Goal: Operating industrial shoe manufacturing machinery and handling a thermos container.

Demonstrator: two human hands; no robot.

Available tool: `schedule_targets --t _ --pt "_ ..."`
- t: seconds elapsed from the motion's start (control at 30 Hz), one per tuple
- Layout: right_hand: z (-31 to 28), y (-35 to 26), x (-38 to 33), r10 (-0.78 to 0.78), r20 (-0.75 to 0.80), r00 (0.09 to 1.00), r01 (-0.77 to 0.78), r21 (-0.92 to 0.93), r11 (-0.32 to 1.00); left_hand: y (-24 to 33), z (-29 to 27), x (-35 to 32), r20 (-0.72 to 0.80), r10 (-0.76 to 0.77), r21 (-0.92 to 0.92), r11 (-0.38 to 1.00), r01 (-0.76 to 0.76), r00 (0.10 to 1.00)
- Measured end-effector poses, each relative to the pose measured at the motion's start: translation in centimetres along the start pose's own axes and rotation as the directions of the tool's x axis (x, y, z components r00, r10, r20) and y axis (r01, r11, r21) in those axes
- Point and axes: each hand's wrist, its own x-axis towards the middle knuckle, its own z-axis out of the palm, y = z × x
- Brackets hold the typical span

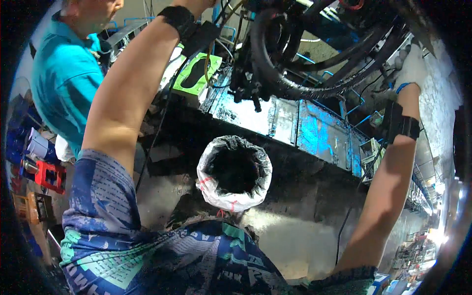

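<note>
My left arm reaches up to the top edge, where only the base of my left hand [200,5] shows; its fingers lie out of the picture. Over on the right, my right hand [412,64] is raised in a pale, soiled glove with a blue cuff. Its fingers are dim, so what they touch, if anything, is unclear. Thick black hoses [305,91] loop down between my hands from a dark machine. Below them stands a white woven sack [209,189] with its mouth rolled open and a dark inside.
A person in a teal shirt [66,81] stands close on my left. Beyond the sack runs a worn blue-and-metal ledge [317,125], with a bright green plate [184,83] at its left. A red metal object [50,176] sits at the far left. Thin black cables hang beside both my arms.
</note>
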Motion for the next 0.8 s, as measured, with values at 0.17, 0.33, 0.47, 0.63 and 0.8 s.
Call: schedule_targets --t 0.17,0.33,0.47,0.63,0.8 --pt "-0.5 -6.2 -2.6 0.275 0.206 0.939 -0.292 0.055 0.955 5.7 -0.5 -0.8 0.021 -0.088 0.246 0.966 0.08 0.996" --pt "-0.5 -12.4 -7.7 -0.252 -0.25 0.935 0.158 -0.341 0.927 5.5 -2.0 -0.9 0.091 -0.163 0.279 0.951 0.132 0.982" --pt "0.8 -16.6 -7.8 -0.517 -0.132 0.846 0.421 -0.43 0.799 5.8 -2.6 -0.1 0.168 -0.312 0.12 0.948 0.295 0.935" --pt "2.9 -20.4 -5.4 -0.642 0.084 0.762 0.584 -0.516 0.626 6.5 -3.5 0.6 0.284 -0.343 -0.049 0.928 0.371 0.895" --pt "4.3 -21.5 -4.6 -0.627 0.223 0.747 0.636 -0.515 0.575 6.3 -5.1 1.7 0.362 -0.335 -0.136 0.904 0.405 0.87"
